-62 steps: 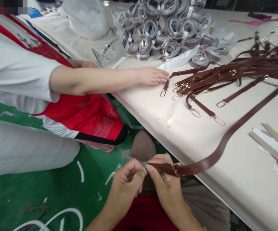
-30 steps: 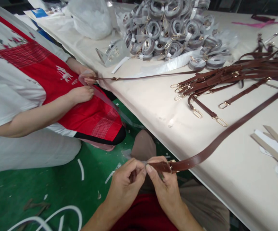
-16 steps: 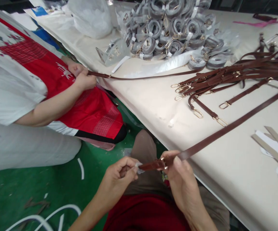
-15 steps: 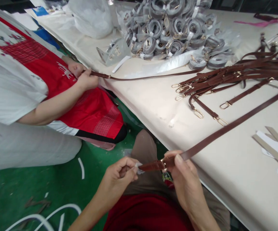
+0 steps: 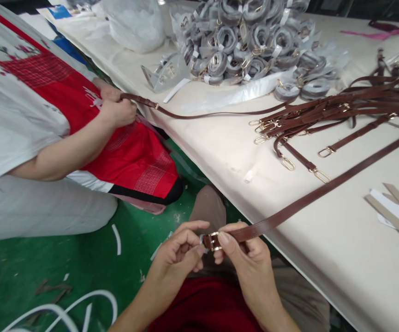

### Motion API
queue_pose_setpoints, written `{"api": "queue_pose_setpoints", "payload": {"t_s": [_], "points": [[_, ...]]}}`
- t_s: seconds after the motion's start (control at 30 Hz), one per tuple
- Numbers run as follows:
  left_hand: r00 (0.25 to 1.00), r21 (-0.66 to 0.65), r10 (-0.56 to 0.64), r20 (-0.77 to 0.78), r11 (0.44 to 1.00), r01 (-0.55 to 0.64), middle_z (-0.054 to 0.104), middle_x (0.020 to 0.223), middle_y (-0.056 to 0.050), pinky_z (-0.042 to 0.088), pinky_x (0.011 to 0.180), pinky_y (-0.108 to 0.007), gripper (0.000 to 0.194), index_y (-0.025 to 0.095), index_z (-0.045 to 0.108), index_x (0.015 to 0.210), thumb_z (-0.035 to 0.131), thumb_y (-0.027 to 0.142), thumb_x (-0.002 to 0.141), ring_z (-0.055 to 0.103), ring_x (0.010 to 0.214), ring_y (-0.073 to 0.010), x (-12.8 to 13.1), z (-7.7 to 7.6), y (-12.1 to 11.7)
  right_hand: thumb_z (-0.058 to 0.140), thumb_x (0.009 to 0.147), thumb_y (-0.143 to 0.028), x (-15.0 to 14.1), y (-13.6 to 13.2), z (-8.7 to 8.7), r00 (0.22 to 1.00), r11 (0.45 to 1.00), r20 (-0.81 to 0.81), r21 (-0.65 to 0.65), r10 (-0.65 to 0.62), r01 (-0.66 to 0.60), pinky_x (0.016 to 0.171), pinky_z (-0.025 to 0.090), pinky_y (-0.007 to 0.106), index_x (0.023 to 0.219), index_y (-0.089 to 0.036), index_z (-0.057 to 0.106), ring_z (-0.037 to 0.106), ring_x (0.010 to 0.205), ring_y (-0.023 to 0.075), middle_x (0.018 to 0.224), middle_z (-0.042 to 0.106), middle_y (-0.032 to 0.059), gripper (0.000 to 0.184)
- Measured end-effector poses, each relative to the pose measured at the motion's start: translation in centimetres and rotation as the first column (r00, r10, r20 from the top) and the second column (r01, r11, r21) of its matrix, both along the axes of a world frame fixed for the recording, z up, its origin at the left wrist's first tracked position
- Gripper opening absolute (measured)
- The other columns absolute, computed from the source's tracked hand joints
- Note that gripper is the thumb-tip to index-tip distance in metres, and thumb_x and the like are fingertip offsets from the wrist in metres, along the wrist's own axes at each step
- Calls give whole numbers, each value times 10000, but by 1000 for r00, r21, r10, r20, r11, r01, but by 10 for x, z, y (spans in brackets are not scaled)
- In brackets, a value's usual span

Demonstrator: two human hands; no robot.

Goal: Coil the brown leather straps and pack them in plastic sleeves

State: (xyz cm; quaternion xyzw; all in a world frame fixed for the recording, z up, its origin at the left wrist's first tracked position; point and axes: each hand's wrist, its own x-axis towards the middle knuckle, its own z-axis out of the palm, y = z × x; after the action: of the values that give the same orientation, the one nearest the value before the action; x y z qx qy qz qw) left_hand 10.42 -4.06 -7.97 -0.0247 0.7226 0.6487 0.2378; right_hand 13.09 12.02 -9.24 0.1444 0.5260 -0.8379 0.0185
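Low in the head view, my right hand (image 5: 247,263) pinches a brown leather strap (image 5: 268,226) beside its gold metal buckle (image 5: 212,240). My left hand (image 5: 175,251) sits just left of the strap's end, its fingers curled around a small scrap of clear film (image 5: 202,242). The strap rises from my hands and runs up across the table toward the right. At the left, a seated co-worker's hand (image 5: 118,113) grips a thinner brown strap (image 5: 199,116) that stretches along the table.
A cream-covered table (image 5: 220,147) runs diagonally past my hands. It carries a heap of plastic-wrapped strap coils (image 5: 241,50), a bundle of brown straps with gold clasps (image 5: 327,110), and white and tan strips (image 5: 393,221). White offcuts lie on the green floor (image 5: 74,272).
My right hand has moved left, closer to my left hand, and the buckle now faces upward between them. The co-worker's hand has shifted slightly along the thin strap.
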Motion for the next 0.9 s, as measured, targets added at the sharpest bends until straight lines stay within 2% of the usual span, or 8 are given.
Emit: {"api": "queue_pose_setpoints", "payload": {"t_s": [0.13,0.33,0.43,0.5,0.63,0.7,0.8,0.9], "points": [[1000,-7,2,-14,1000,-2,556,1320,-85,495,591,-239,264,164,580,695,619,344,884,536,582,-66,-1,0,-2,689,897,-385,2,2,-3,999,999,-12,7,52,-52,629,526,216,885,-164,691,619,661,124,750,660,22,222],[997,-55,-73,-35,996,71,546,1315,-75,480,588,-233,252,164,570,688,557,297,902,566,622,-77,-4,-2,-8,625,950,-214,6,13,-12,944,922,-271,379,190,-77,752,493,219,985,-210,747,629,812,127,885,673,26,127],[978,-191,-142,-150,975,113,556,1301,-74,465,626,-238,192,170,570,672,561,218,858,607,748,-124,-6,1,-8,592,966,-158,4,21,-13,875,862,-361,495,322,-113,807,492,230,1090,-205,724,634,864,130,951,666,43,187],[965,-235,-171,-197,964,122,562,1295,-73,449,608,-244,170,170,571,671,565,199,839,577,686,-106,-9,4,-8,588,969,-142,3,26,-12,839,840,-399,530,369,-117,803,496,236,1132,-201,711,631,866,135,954,672,50,213],[995,-21,-74,-67,997,72,600,1236,-69,455,595,-255,246,169,556,663,551,277,885,528,594,-82,-14,8,-7,616,959,-139,3,30,-7,816,896,-485,437,314,-85,790,505,244,1168,-241,702,632,860,139,952,697,35,247],[997,25,-71,-19,997,72,605,1218,-64,447,586,-255,257,169,543,654,538,278,887,515,582,-80,-15,8,-8,626,957,-156,2,33,-3,810,894,-477,431,342,-124,775,506,237,1134,-226,714,631,841,133,936,685,34,209],[968,-132,-213,-131,972,196,610,1180,-62,407,571,-255,174,173,518,644,513,161,818,524,609,-93,-16,10,-10,603,978,-194,-5,42,5,733,783,-396,548,553,-294,791,500,236,1072,-175,729,632,855,139,937,681,54,158],[871,-339,-346,-348,913,228,625,1135,-65,425,689,-257,161,189,488,662,477,54,749,614,980,-197,-16,12,-9,567,1001,-236,-15,49,11,655,673,-327,632,681,-385,801,504,250,1058,-163,725,638,885,158,968,691,71,183]]}}
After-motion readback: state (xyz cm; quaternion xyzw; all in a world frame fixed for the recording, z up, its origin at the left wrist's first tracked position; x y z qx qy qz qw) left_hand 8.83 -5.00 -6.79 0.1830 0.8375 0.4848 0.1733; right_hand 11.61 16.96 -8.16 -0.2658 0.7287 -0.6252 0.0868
